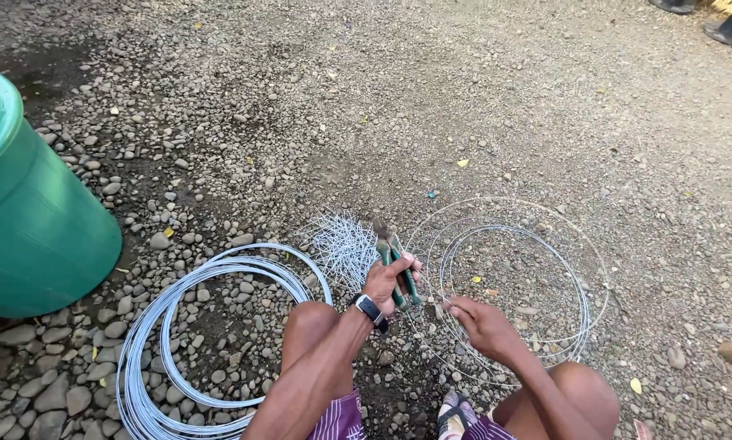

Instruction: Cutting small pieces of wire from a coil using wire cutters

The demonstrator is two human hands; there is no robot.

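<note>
Two coils: thick wire coil [178,342] left, thin wire coil [537,285] right
One pile: cut wire pieces [341,244]
Left hand [386,281]: closed around green pliers [394,265]
Right hand [480,326]: pinching thin wire
Room: open gravel [464,98] ahead; green barrel [32,212] far left

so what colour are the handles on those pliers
Green, seen in the head view: the left hand grips the pliers by their green handles.

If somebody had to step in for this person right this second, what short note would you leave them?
Left hand: closed around green-handled pliers, nose pointing away from the body.
Right hand: pinching a strand of the thin loose wire coil on the gravel to the right.
Done: a heap of short cut wire pieces lies just beyond the pliers.
Left: the thin coil is mostly uncut; a thicker wire coil lies untouched to the left, near the green barrel.
</note>
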